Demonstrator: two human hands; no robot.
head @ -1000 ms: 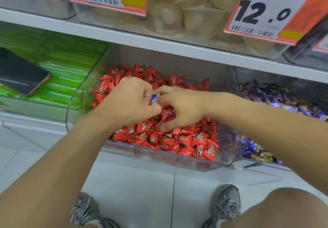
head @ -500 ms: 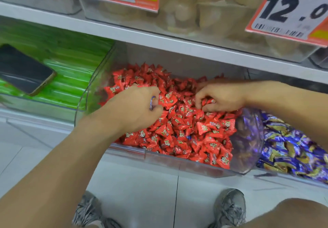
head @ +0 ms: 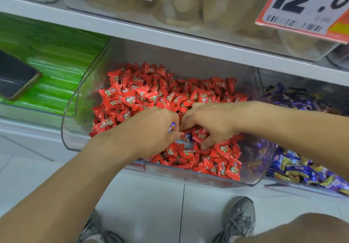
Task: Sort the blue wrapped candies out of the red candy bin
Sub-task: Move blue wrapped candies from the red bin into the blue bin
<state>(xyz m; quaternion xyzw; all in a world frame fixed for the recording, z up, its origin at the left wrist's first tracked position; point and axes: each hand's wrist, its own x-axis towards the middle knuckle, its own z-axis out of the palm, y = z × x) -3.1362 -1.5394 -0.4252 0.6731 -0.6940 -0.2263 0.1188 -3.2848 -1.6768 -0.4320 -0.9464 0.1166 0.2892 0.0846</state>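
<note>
Fingers of the right hand (head: 211, 123) are curled down into the pile, tips buried among the red candies (head: 151, 93); whether they pinch anything cannot be told. Fingers of the left hand (head: 149, 131) are curled closed around 1 blue wrapped candy (head: 172, 127), of which only a small end shows at the fingertips.

A second blue wrapped candy (head: 187, 137) lies exposed on the pile in the gap between the 2 hands, just below and toward the person from the right fingertips, just right of the left fingertips. Its long axis runs roughly left to right, though blur makes this uncertain. Both hands are near it; the right, with no candy visibly in hand, is judged the likelier to take it, by a short move toward the bin's front edge.

Count: 2 blue candies visible in the red candy bin (head: 198, 178), 1 held and 1 loose; red candies too many to count.

Outward: to the right, 1 neighbouring bin of purple-blue candies (head: 294, 169), the probable destination; to the left, 1 green bin (head: 56, 76) with 1 phone (head: 17, 78) lying on it; above, 1 shelf (head: 132, 31) carrying 2 price tags, 1 of them reading 12 (head: 302, 6).
</note>
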